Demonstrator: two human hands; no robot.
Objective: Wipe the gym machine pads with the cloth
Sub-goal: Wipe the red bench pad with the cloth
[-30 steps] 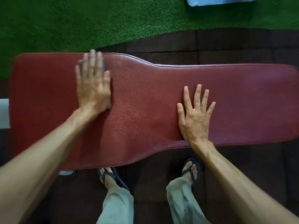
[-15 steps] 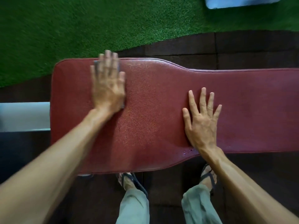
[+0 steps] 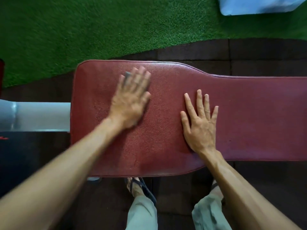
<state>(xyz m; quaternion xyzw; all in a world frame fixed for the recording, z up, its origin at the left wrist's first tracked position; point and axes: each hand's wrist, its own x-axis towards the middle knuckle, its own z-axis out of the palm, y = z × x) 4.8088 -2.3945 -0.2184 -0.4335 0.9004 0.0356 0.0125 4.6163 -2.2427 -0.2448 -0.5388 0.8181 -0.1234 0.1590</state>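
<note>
A long dark red padded bench (image 3: 166, 146) lies across the head view, wide at its left end and narrower toward the right. My left hand (image 3: 131, 98) lies flat on the wide part with straight fingers, blurred by motion, pressing a dark grey cloth (image 3: 127, 74) of which only a small edge shows past the fingertips. My right hand (image 3: 200, 123) rests flat on the pad to the right, fingers spread, holding nothing.
A grey metal frame tube (image 3: 36, 116) sticks out from under the pad's left end. Green artificial turf (image 3: 83, 30) lies beyond, dark rubber tiles (image 3: 249, 53) under the bench. A pale blue object (image 3: 259, 4) sits at the top right. My sandalled feet (image 3: 137, 188) stand below the pad.
My left hand with the cloth has slid back from the pad's far edge toward its middle. The camera has shifted left, showing more of the grey tube. The right hand stays planted.
</note>
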